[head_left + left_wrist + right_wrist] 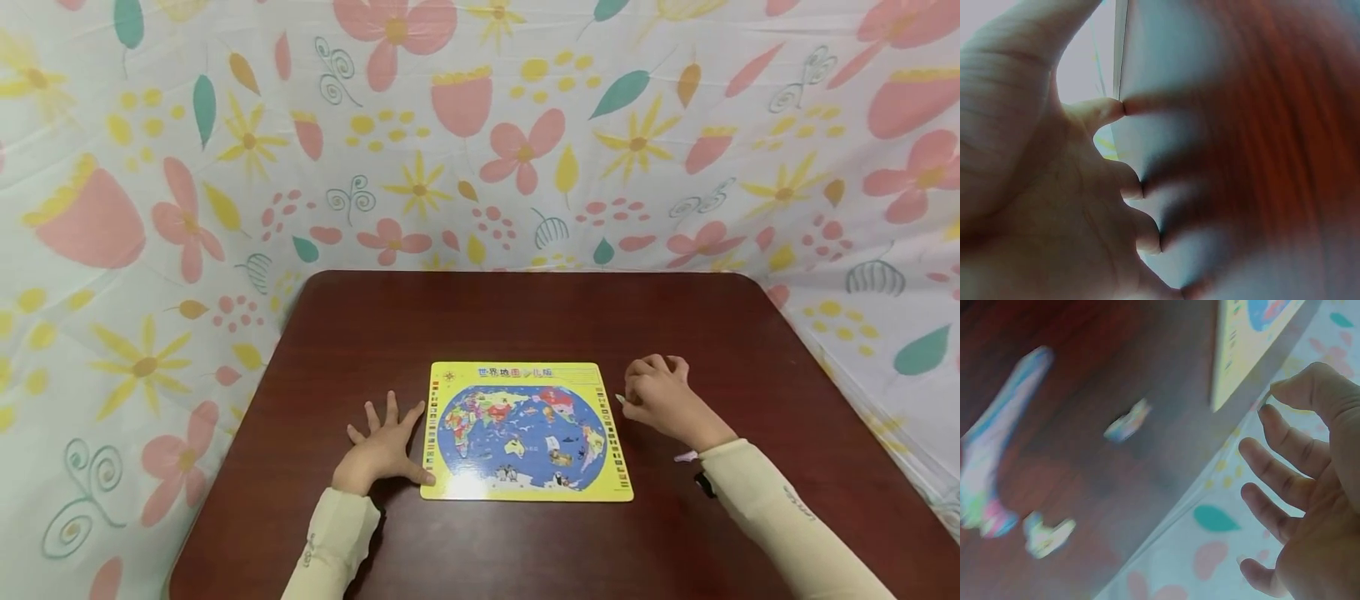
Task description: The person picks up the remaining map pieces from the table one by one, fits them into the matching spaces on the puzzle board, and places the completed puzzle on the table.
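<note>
A yellow-bordered world map board [525, 493] with a blue oval map and Chinese lettering lies flat on the table. My left hand [386, 450] spreads at its left side, thumb at the lower left corner and the other fingertips on the tabletop; the left wrist view shows that palm [1054, 181] close up. Just off the board's right edge, my right hand [663, 398] pinches a small thin piece [1264, 400] between thumb and index finger. Its face is turned edge-on, so the print is hidden. The remaining right fingers are loosely bent.
In the right wrist view, a long pastel piece [1007, 431] and smaller loose pieces [1129, 422] lie on the dark wooden table [525, 317]. A purplish piece [685, 457] shows beside the right sleeve. A floral curtain [450, 167] hangs around the table's back and sides.
</note>
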